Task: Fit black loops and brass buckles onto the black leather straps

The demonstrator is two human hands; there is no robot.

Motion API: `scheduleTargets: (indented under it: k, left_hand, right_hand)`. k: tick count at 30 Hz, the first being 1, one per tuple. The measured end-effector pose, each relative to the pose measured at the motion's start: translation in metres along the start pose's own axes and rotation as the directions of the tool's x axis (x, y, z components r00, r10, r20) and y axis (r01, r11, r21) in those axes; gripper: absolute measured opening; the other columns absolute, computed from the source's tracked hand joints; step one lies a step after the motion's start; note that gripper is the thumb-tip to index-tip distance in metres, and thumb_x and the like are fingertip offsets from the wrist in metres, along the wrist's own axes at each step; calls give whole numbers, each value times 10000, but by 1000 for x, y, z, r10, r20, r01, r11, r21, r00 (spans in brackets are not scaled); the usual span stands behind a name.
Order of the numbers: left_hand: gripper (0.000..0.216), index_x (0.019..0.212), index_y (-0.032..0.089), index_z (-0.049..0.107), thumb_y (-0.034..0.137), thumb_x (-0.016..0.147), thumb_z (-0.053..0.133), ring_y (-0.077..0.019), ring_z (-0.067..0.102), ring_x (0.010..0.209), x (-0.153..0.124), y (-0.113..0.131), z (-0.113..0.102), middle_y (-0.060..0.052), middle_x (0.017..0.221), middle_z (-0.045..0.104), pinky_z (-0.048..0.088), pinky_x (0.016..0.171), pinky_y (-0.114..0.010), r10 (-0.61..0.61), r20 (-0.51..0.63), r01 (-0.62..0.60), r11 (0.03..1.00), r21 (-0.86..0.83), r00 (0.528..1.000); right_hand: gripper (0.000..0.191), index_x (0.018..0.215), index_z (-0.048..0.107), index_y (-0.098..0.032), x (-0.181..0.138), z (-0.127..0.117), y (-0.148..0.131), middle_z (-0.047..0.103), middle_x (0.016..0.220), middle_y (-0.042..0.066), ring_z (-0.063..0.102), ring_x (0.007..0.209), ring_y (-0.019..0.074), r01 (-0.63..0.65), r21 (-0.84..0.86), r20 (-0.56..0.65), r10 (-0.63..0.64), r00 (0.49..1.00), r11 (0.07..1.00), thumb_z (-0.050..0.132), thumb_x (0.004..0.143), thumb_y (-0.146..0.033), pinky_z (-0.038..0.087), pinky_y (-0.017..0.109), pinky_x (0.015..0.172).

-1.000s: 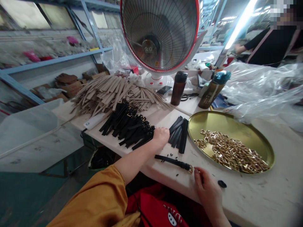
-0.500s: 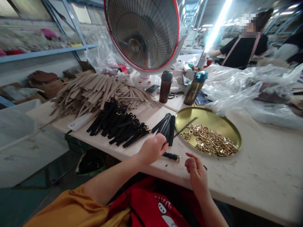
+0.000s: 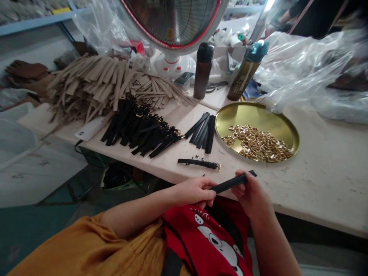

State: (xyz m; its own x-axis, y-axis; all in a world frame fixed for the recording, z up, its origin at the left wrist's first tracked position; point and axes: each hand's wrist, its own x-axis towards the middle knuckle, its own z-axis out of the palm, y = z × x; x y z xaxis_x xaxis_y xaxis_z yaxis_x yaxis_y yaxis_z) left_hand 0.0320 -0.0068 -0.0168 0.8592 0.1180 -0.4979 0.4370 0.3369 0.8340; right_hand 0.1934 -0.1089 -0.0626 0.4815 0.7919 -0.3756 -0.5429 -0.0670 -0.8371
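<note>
A flat black strap (image 3: 230, 184) is stretched between my two hands, just off the table's front edge. My left hand (image 3: 201, 191) pinches its lower left end, while my right hand (image 3: 249, 188) grips it near the upper right end, whose tip sticks out past the fingers. On the table in front of them lies a finished-looking black strap with a gold buckle (image 3: 199, 163), with small black scraps around it. Behind that, several loose black straps (image 3: 204, 132) lie fanned out. A round gold tray (image 3: 260, 111) holds a heap of small gold buckles (image 3: 255, 143).
To the left lie a pile of black buckled straps (image 3: 140, 128) and a large heap of beige strips (image 3: 94, 84). A fan (image 3: 172, 57), a brown bottle (image 3: 203, 73), a blue-capped bottle (image 3: 245, 74) and clear plastic bags (image 3: 304, 73) stand or lie at the back.
My left hand has brought the black strap down and right from over the table. My right hand has taken hold of its other end. The view has tilted downward.
</note>
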Motion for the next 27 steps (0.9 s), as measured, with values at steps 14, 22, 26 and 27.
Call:
scheduleTargets:
  k: [14, 22, 26, 27]
  left_hand:
    - [456, 1166, 147, 453, 54, 721, 407, -37, 501, 443, 1, -3, -7, 31, 668, 568, 380, 455, -160, -109, 97, 120, 985, -120, 989]
    - [114, 872, 152, 459, 153, 817, 359, -38, 469, 435, 38, 12, -12, 50, 617, 512, 362, 460, -164, -95, 95, 102, 992, -71, 991]
    - [114, 858, 158, 452, 217, 823, 361, -35, 386, 418, 44, 18, -25, 64, 601, 466, 308, 424, -160, 6, -154, 17, 989, 146, 988]
    - [127, 861, 159, 454, 230, 823, 356, -37, 381, 425, 45, 18, -27, 64, 599, 462, 312, 430, -162, 32, -189, 3, 983, 182, 981]
  right_hand:
    - [205, 900, 567, -202, 5, -17, 4, 383, 499, -56, 345, 405, 90, 24, -212, -177, -63, 982, 977, 483, 762, -328, 279, 220, 376]
    - [303, 1008, 545, -197, 0, 10, 3, 423, 511, -47, 390, 459, 107, 81, -484, -23, -105, 994, 871, 425, 837, -416, 325, 222, 425]
    - [328, 1051, 517, -187, 16, -15, -13, 473, 605, -26, 409, 504, 114, 208, -644, -79, -334, 939, 736, 410, 848, -422, 360, 246, 499]
    - [322, 1033, 527, -183, 23, -26, -20, 500, 645, -11, 427, 524, 121, 208, -726, -109, -407, 907, 656, 444, 831, -421, 370, 258, 521]
